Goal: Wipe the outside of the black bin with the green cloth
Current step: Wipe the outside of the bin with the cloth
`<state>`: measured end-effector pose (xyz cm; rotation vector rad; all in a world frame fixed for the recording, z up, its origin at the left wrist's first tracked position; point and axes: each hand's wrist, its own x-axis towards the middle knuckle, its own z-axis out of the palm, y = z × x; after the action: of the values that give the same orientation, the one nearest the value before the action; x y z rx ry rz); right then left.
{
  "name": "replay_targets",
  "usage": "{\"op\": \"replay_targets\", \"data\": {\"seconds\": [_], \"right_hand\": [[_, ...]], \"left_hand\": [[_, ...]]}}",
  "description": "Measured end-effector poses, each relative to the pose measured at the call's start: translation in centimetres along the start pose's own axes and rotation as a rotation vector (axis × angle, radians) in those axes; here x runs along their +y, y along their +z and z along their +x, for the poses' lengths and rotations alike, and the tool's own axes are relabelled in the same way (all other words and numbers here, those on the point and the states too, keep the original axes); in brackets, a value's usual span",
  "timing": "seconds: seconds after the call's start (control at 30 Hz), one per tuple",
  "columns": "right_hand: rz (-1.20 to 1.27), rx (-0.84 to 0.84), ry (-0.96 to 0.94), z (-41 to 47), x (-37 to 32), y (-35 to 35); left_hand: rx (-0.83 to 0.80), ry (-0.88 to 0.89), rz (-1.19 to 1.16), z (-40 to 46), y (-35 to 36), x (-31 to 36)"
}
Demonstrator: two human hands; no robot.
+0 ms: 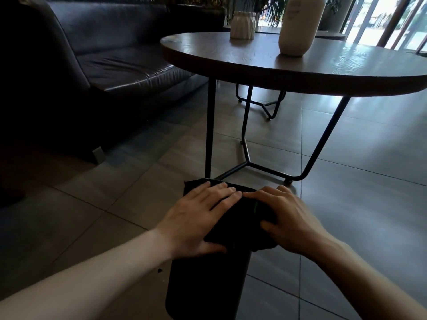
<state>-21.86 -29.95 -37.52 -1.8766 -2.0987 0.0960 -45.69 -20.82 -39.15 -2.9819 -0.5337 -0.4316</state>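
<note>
Grey floor tiles (346,215) are spreading across the dim room, with a dark leather sofa (111,65) sitting at the far left and a round wooden table (300,65) standing on thin black metal legs just beyond the hands. Two pale vases are resting on the tabletop, a small faceted vase (242,25) towards the back and a taller vase (299,26) nearer the window light. Seen from the head camera, the black bin (208,285) is standing on the floor directly below, close to the table's base, its top mostly covered by both hands. The left hand (196,220) is lying flat and open on the bin's top, fingers spread and pointing away, thumb pressing against the near edge. The right hand (291,220) is curling over the bin's right upper side, gripping the green cloth (256,207), which is showing only as a thin green edge between the fingers and a dark fold hanging below the palm. Both forearms are reaching in from the bottom corners, bare to the frame edge.
</note>
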Motion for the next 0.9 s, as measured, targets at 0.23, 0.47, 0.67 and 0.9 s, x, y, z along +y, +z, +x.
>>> {"op": "replay_targets", "data": {"seconds": [0.23,0.47,0.67,0.9], "right_hand": [[0.1,0.041,0.064,-1.7,-0.6,0.6],[0.26,0.1,0.016,-1.7,-3.7,0.9],[0.373,0.17,-0.023,-1.6,-3.7,-1.3],[0.257,0.264,0.138,-1.5,1.6,-1.8]], "left_hand": [[-0.013,-0.129,0.04,0.7,2.0,4.4],[0.088,-0.201,-0.061,0.4,2.6,3.9],[0.106,-0.204,-0.099,-2.4,1.7,-0.9],[0.082,-0.281,-0.211,-4.4,0.0,-4.3]]}}
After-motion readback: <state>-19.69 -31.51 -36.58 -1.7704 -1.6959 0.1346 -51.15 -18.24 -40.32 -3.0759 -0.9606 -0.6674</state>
